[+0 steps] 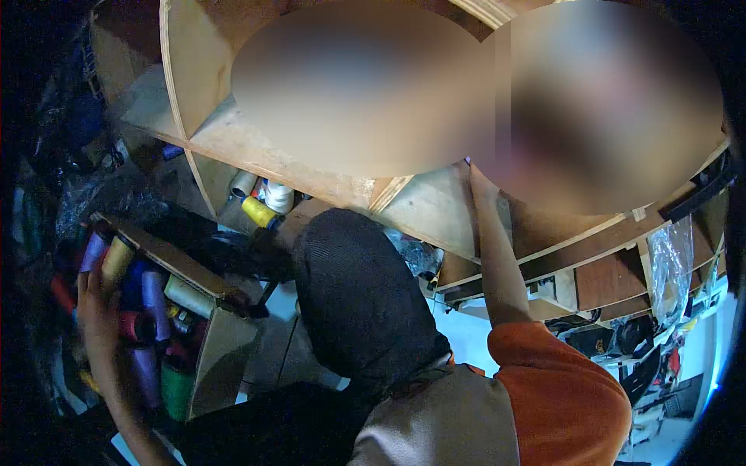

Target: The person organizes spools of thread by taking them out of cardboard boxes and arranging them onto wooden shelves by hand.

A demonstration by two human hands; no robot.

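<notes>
My left hand [97,314] lies over a cardboard box [221,353] of thread spools at the left. Its fingers look stretched out, and their tips touch a tan spool [118,259] beside a purple spool [92,250]. Below the hand are a dark red spool [136,327], another purple spool [145,376] and a green spool [177,388]. My right arm, in an orange sleeve [563,380], reaches up to the wooden shelf [435,206]. A blurred patch hides the right hand, so its fingers and anything in them cannot be made out.
A yellow spool [259,212] and a white spool [277,196] lie in a lower shelf compartment. Wooden dividers [175,78] split the shelf. A rounded black-clothed shape [357,291], seemingly my knee, fills the middle. Clear plastic wrap [672,264] hangs at the right.
</notes>
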